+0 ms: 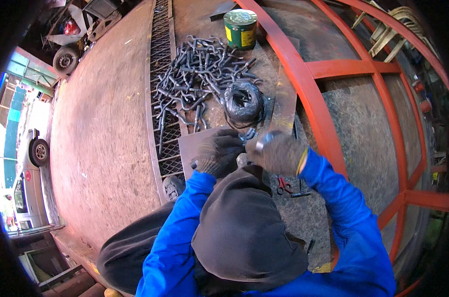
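Observation:
Both my hands wear dark knit gloves and work close together above a metal plate (pixel 187 147), in front of my knee. My left hand (pixel 217 154) is closed, and the dark end of what looks like a bent metal rod (pixel 194 164) sticks out at its left side. My right hand (pixel 280 154) is curled round a shiny metal thing (pixel 262 142), smeared by motion, its kind unclear. Just beyond the fingers lie small bent metal pieces (pixel 249 133). A round black plastic-wrapped bundle (pixel 243 101) sits behind them, beside a heap of bent metal rods (pixel 197 74).
A green and yellow can (pixel 240 29) stands behind the heap. On the right, an orange-red metal frame (pixel 316 99) lies across the floor. Red-handled scissors (pixel 284 186) lie near my right wrist. A metal grating (pixel 167 148) runs along the left. Far left is a parked vehicle (pixel 32 190).

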A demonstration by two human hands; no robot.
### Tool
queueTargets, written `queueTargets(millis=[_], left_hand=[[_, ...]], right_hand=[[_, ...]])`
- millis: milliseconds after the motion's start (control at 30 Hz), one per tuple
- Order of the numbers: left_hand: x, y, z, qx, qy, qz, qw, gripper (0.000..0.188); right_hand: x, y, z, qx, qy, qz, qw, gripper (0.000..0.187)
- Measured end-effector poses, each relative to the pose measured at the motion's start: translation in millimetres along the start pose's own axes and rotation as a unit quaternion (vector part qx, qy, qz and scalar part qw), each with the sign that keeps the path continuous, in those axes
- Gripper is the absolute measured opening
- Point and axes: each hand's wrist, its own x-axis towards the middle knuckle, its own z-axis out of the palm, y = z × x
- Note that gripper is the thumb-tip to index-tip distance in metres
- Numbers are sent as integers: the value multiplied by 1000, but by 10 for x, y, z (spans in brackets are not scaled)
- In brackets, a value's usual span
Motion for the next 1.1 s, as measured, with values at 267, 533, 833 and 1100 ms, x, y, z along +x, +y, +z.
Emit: queueTargets(millis=[267,533,833,1100], left_hand=[[41,35,-82,-29,-35,30,998,21],[67,127,-112,31,-46,-49,997,22],[371,257,-58,118,-142,-147,972,65],[396,187,178,251,-161,-129,946,66]], right_hand=[[851,803,90,223,-187,90,952,32],[794,1184,1074,549,-85,67,829,25],[1068,1352,1376,695,-221,43,683,30],[941,1218,1694,738,-156,32,656,33]])
